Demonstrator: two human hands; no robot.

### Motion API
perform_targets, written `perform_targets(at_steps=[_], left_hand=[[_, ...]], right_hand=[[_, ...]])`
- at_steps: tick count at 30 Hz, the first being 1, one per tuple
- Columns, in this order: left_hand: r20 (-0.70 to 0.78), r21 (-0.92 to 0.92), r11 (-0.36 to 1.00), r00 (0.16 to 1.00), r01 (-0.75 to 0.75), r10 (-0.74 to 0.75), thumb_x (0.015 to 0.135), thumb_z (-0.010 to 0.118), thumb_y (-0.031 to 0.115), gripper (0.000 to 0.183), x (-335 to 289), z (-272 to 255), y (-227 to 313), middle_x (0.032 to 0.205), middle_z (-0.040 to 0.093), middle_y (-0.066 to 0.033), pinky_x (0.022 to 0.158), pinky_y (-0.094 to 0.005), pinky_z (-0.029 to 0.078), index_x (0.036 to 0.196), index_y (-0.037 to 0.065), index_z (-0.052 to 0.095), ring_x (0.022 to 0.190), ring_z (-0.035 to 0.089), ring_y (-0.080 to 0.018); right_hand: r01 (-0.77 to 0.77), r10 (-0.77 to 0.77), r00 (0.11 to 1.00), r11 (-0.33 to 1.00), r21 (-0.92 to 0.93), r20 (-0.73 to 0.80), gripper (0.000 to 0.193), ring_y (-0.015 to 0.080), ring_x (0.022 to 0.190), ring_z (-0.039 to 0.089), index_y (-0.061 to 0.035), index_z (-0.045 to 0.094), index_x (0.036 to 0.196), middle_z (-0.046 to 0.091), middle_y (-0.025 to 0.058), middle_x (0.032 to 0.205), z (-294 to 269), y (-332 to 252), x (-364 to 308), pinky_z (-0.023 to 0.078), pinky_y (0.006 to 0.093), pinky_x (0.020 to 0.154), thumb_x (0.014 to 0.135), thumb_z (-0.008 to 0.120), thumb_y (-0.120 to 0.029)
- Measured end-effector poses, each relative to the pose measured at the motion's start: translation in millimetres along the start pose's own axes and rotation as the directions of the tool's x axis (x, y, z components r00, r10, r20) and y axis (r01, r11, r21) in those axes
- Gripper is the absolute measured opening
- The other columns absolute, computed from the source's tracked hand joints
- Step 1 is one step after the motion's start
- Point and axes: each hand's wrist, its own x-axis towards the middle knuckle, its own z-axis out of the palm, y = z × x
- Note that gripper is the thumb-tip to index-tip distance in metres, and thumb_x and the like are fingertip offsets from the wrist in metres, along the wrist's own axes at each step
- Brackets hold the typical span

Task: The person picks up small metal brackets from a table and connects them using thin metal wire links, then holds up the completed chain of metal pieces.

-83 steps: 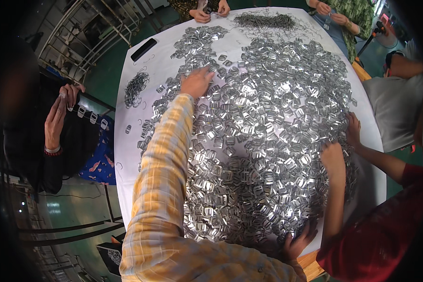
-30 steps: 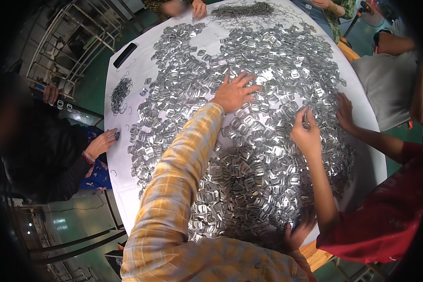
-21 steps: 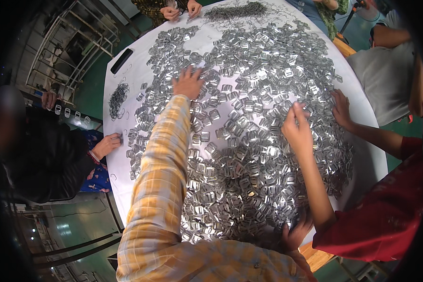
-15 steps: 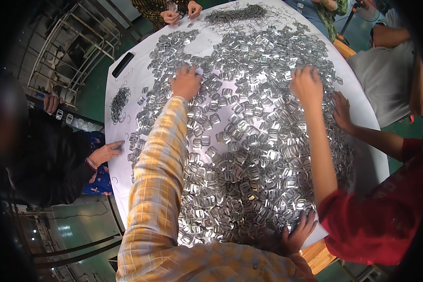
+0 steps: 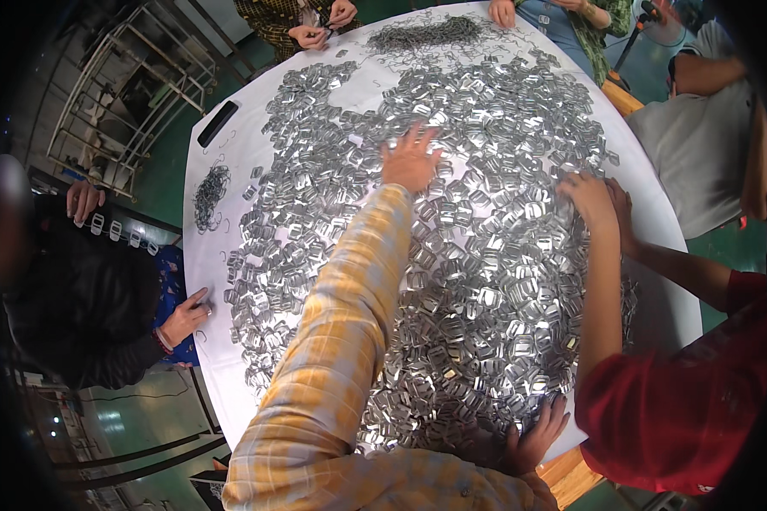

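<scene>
My left hand [image 5: 411, 162], in a yellow plaid sleeve, reaches out over the middle of the table with its fingers spread. It lies over a wide layer of small silver metal buckles [image 5: 494, 294], palm down, holding nothing I can see. Close to the table's front edge at the lower right is my right hand [image 5: 539, 436]. Its fingers are stretched out beside the nearest buckles, and part of the hand is in shadow. The buckles lie heaped thickest toward me and thinner around my left hand, where white tabletop [image 5: 358, 98] shows between them.
At the right, a red-sleeved person's hand [image 5: 590, 200] touches the buckles. A person at the left holds a chain of buckles [image 5: 117, 230]. Others work at the far edge. Thin wire hooks form a far pile [image 5: 424, 32] and a left pile [image 5: 210, 198], near a black phone [image 5: 217, 123].
My left hand has swept rightward across the buckles, and some now cover the bare patch near the middle. The red-sleeved person's hand has moved right and nearer. My right hand stays near the edge.
</scene>
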Motion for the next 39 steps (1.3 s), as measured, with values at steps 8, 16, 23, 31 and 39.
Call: perform_targets(at_steps=[8,16,23,31,39], left_hand=[[0.148,0.192,0.881,0.874,0.433,-0.462,0.088,0.048,0.036,0.049,1,-62,-85,0.136,0.039,-0.0174,0.100,-0.0608,0.025,0.133,0.017,0.041,0.123,0.042,-0.0308],[-0.064,0.069,0.936,0.935,-0.345,0.349,0.090,0.046,0.040,0.048,-50,-15,23,0.140,0.036,-0.0123,0.105,-0.0576,0.022,0.131,0.014,0.044,0.131,0.031,-0.0308],[0.042,-0.057,0.904,0.904,-0.423,0.426,0.092,0.036,0.049,0.051,-57,4,28,0.149,0.021,-0.0043,0.110,-0.0529,0.010,0.139,0.028,0.033,0.137,0.019,-0.0250],[0.090,0.096,0.995,0.995,0.030,-0.039,0.093,0.032,0.046,0.054,-83,-26,-14,0.148,0.022,-0.0090,0.110,-0.0542,0.005,0.142,0.025,0.027,0.138,0.016,-0.0254],[0.053,-0.144,0.900,0.905,-0.412,0.423,0.085,0.058,0.029,0.047,-221,-56,35,0.134,0.042,-0.0171,0.103,-0.0580,0.023,0.126,0.010,0.049,0.127,0.037,-0.0344]], right_hand=[[-0.038,0.038,0.999,0.999,0.012,0.039,0.072,0.0420,0.132,0.023,-0.0016,0.034,0.132,0.027,0.0278,0.139,-6,-12,7,0.012,0.0589,0.106,0.080,0.046,-0.051],[-0.096,0.093,0.990,0.995,0.021,0.103,0.082,0.0483,0.127,0.023,-0.0022,0.029,0.136,0.028,0.0301,0.135,-9,-11,3,0.016,0.0592,0.103,0.075,0.056,-0.049],[-0.277,0.239,0.947,0.946,0.168,0.216,0.079,0.0454,0.126,0.024,0.0004,0.031,0.134,0.027,0.0282,0.137,-11,-17,3,0.016,0.0568,0.103,0.073,0.058,-0.042],[-0.030,0.025,0.998,0.996,0.086,0.058,0.070,0.0441,0.130,0.023,-0.0003,0.035,0.130,0.027,0.0279,0.137,-14,-16,7,0.008,0.0590,0.106,0.075,0.059,-0.038],[-0.059,0.050,0.994,0.994,0.091,0.096,0.070,0.0436,0.132,0.020,-0.0007,0.033,0.132,0.025,0.0274,0.139,-17,-20,13,0.007,0.0587,0.106,0.076,0.059,-0.035]])
